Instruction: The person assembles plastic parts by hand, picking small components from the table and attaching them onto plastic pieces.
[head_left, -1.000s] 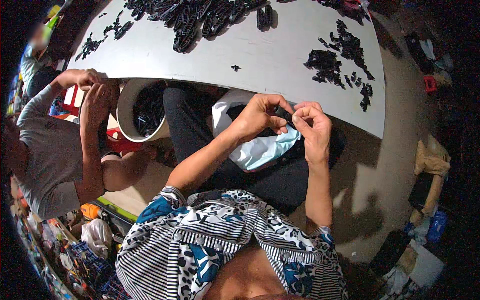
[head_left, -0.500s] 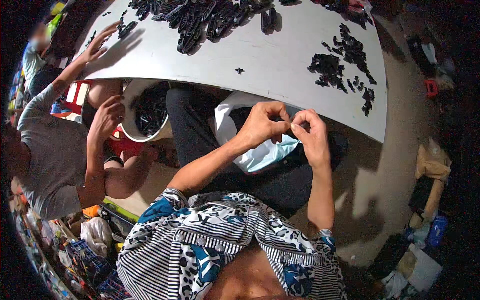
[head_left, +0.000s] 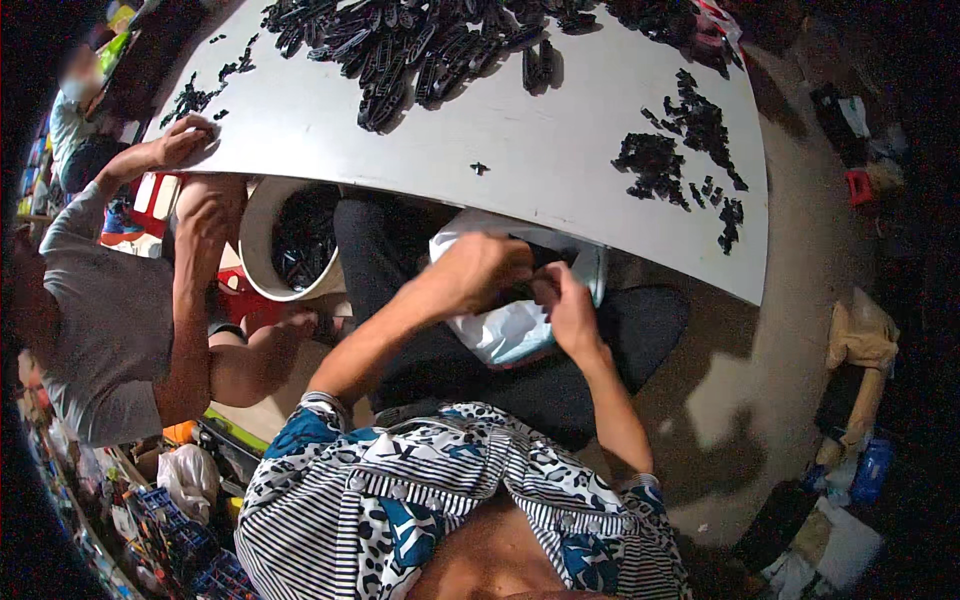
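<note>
Over a white plastic bag [head_left: 495, 335] in my lap, both my hands hang close together, just off the white table's [head_left: 560, 150] near edge. My left hand [head_left: 475, 270] is closed, its fingers curled and smeared by motion. Just right of it, my right hand [head_left: 572, 312] is also closed, fingertips bent toward the left hand. Whatever the fingers hold is too small and blurred to make out. A dark hollow shows in the bag's mouth beneath them. One small black piece [head_left: 478, 168] lies alone on the table ahead.
A large heap of long black plastic parts [head_left: 400, 60] covers the far table. Small black pieces [head_left: 650, 165] lie at right. Left of my legs stands a white bucket [head_left: 262, 275] of dark parts. A co-worker [head_left: 110, 320] sits at left, one hand [head_left: 185, 142] on the table.
My hands have come down and left from the table edge to over the bag, and their fingertips have parted slightly. The co-worker's hand has lowered onto the table edge.
</note>
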